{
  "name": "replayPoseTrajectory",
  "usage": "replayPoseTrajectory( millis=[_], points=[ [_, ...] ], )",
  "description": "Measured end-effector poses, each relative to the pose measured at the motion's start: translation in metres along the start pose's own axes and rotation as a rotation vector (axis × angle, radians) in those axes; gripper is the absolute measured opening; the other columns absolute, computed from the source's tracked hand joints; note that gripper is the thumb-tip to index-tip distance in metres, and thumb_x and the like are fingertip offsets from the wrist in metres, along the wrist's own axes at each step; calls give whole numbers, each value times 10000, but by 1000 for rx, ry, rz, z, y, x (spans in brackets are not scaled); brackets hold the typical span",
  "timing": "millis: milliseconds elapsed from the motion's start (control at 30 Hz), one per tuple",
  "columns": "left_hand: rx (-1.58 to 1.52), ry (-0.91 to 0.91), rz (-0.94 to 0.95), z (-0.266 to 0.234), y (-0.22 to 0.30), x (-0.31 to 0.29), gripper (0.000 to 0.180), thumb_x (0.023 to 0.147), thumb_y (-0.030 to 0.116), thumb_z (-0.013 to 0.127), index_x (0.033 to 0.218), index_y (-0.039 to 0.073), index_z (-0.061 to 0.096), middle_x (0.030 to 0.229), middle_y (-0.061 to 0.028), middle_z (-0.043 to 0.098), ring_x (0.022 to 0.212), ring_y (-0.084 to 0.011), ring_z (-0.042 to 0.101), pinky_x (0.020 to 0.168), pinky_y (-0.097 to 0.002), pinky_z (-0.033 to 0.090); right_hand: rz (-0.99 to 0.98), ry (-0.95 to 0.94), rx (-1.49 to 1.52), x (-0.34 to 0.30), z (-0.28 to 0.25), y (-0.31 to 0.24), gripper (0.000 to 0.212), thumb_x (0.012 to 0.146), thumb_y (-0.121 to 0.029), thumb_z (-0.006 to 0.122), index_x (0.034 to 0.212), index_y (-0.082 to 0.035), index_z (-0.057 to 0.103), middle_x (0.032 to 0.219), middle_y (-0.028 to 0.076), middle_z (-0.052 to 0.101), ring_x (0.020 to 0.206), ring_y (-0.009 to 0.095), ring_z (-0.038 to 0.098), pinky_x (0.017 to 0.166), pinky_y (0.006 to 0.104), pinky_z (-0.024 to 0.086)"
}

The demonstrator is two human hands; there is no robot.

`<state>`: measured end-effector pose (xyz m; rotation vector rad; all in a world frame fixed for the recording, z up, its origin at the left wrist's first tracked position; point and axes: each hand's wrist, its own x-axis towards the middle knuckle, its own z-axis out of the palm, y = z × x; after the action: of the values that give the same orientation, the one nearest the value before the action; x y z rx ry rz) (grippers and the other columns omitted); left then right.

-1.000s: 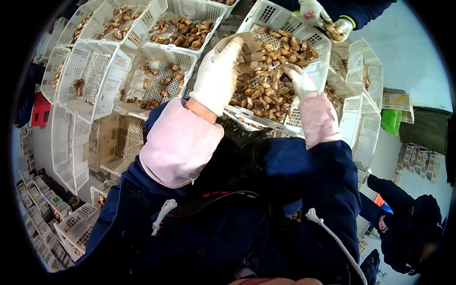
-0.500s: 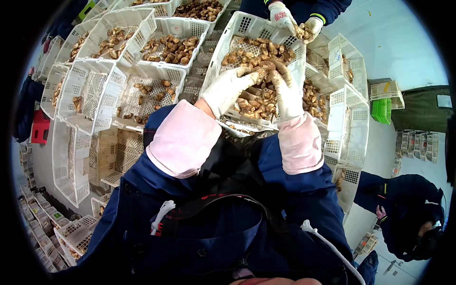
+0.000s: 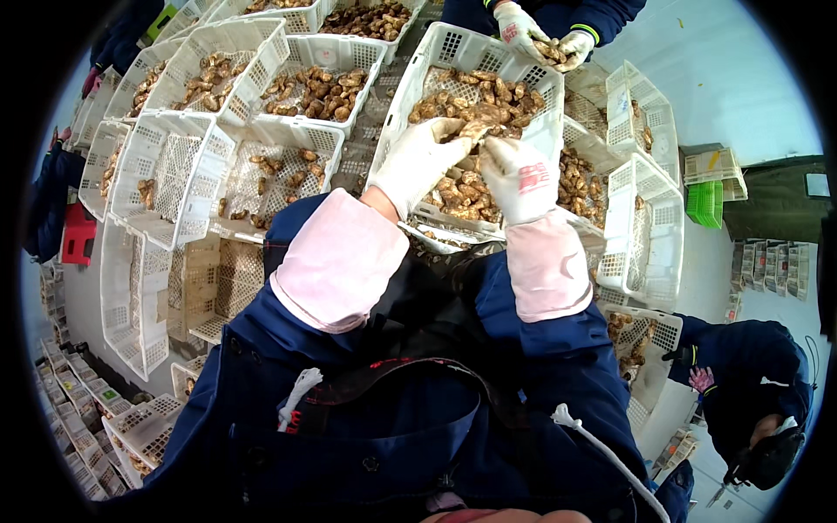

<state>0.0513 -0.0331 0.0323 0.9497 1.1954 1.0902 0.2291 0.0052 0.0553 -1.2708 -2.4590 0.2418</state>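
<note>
Both my hands wear white knit gloves under pink sleeve cuffs, over a white perforated crate (image 3: 403, 122) of brown mushrooms (image 3: 466, 193). My left hand (image 3: 423, 164) is closed round a brown mushroom (image 3: 475, 129), thumb and fingers gripping it from the left. My right hand (image 3: 520, 179), the back of its glove turned up, has its fingers pinched together at the mushroom's right end. Its fingertips are partly hidden. Across the crate, another person's gloved hands (image 3: 545, 42) hold some mushrooms over the far right corner.
White crates with mushrooms (image 3: 318, 91) stand in rows to the left, some tilted on others. More crates (image 3: 643, 227) line the right side. A person in dark blue (image 3: 741, 383) bends at the lower right by a crate (image 3: 649, 357). A red stool (image 3: 78, 234) is far left.
My right hand has turned over, from spread fingers beside the mushroom to a pinch at its end. At the lower right, a crate with mushrooms has come into view by the bending person.
</note>
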Motion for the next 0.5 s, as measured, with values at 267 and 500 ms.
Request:
replayPoseTrajectory(
  millis=[267,500],
  points=[
    [-412,-7,-55,0,4,-3,298,984,218,585,1198,10,592,988,-81,685,809,-161,678,660,-253,526,117,183,363,-4,34,35,357,922,-73,542,1272,-56,611,1253,158,635,1148,287,616,985,334,479],
    [-418,-209,-124,4,-2,-9,315,988,249,591,1196,13,615,985,-87,683,764,-169,674,657,-282,543,479,-138,1366,-8,21,11,412,989,-252,610,1321,-11,574,1092,55,672,992,132,589,891,266,473]
  ],
)
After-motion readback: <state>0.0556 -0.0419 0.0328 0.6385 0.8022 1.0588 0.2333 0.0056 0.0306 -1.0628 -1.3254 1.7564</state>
